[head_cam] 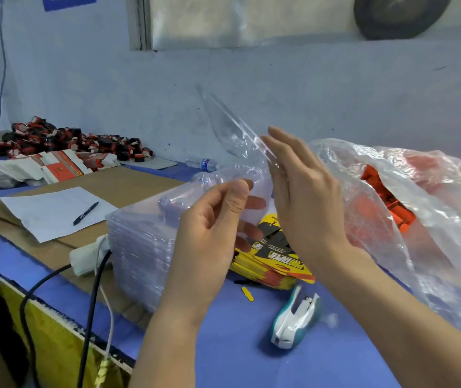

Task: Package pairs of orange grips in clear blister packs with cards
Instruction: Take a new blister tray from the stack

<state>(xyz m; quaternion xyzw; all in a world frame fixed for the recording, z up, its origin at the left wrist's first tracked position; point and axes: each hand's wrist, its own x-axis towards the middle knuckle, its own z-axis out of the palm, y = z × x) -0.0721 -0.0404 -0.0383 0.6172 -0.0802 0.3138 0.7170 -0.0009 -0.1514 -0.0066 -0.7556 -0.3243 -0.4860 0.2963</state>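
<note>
One clear thin-plastic blister pack is pinched mid-air by the left hand, its raised flap touched by the flat right hand. Judged light, springy, slippery; rim grip is advised.

The bag half hides the orange grips and runs off the right edge.

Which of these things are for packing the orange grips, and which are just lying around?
For the job: clear blister pack, stack of blister packs, yellow cards, bag of orange grips, probably the stapler.
Lying about: pen, paper sheet, water bottle, red-and-black pile.
</note>
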